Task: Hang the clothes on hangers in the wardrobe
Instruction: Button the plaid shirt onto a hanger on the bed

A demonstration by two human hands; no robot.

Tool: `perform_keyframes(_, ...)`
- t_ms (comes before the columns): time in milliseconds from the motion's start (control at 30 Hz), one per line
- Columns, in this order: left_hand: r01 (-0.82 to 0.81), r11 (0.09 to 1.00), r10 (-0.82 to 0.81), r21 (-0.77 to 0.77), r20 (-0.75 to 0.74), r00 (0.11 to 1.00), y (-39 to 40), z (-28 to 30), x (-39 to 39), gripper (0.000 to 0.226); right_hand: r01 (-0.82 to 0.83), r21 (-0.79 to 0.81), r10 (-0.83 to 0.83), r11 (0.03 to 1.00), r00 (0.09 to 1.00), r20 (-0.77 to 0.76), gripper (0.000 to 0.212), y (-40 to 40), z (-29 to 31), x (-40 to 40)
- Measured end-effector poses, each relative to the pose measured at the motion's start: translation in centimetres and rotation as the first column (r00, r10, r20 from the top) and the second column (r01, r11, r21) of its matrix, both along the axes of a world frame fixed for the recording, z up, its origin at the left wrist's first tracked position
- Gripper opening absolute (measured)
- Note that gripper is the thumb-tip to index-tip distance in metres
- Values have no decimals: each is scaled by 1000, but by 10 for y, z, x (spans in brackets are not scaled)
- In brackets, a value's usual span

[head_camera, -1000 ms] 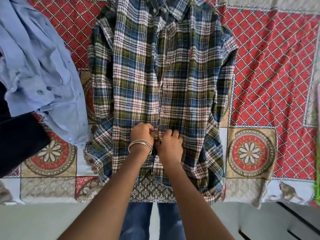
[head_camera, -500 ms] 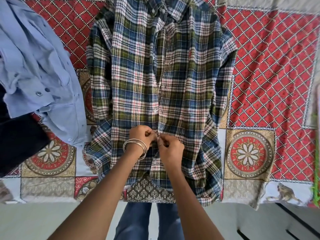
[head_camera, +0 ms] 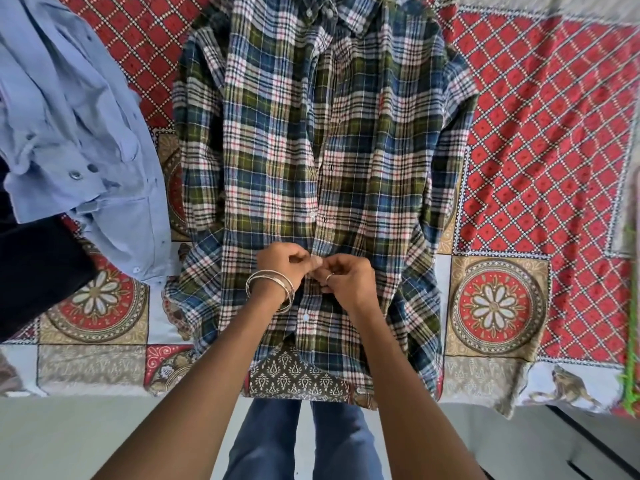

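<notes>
Partly hidden — hands [head_camera: 317, 271] pinch plaid shirt [head_camera: 322, 150] placket.

I see both hands, left hand [head_camera: 282, 261] and right hand [head_camera: 348, 280], pinching the front placket of the plaid shirt [head_camera: 277, 161] spread flat on the red bedspread [head_camera: 540, 140], beside a blue shirt [head_camera: 79, 133].

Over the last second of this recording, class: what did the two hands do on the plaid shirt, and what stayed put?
Both hands crept slightly up the front placket: the left hand and right hand, first lying knuckles-up on the plaid shirt, now meet fingertip to fingertip, pinching the cloth at a button. The plaid shirt stays spread on the bedspread, the blue shirt beside it.
</notes>
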State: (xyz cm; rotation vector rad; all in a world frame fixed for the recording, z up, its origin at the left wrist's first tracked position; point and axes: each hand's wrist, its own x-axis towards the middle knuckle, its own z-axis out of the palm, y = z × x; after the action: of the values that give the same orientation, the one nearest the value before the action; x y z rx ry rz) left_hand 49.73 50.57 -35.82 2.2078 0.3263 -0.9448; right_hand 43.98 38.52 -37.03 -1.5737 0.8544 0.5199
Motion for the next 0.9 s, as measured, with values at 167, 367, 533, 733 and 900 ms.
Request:
perform_keyframes(167,-19,998,18,57,17,1000,-3,0,1,15,-4,-47,6,999,999,52,14,8,1,-6)
perform_keyframes(367,-104,994,104,-33,-20,994,-3,-1,1,7,28,242,-20,970,999,-32,18,-3,13,7)
perform_keyframes(533,4,985,-9,170,32,999,-6,1,4,25,-261,90,274,961,941,-196,21,-14,16,18)
perform_keyframes(733,135,979,-194,154,482,854,-17,10,35,24,-199,-439,228,876,973,15,8,-12,25,56)
perform_keyframes(900,185,931,-284,315,305,909,-28,-9,62,23,-421,-548,426,723,896,-125,30,7,13,74)
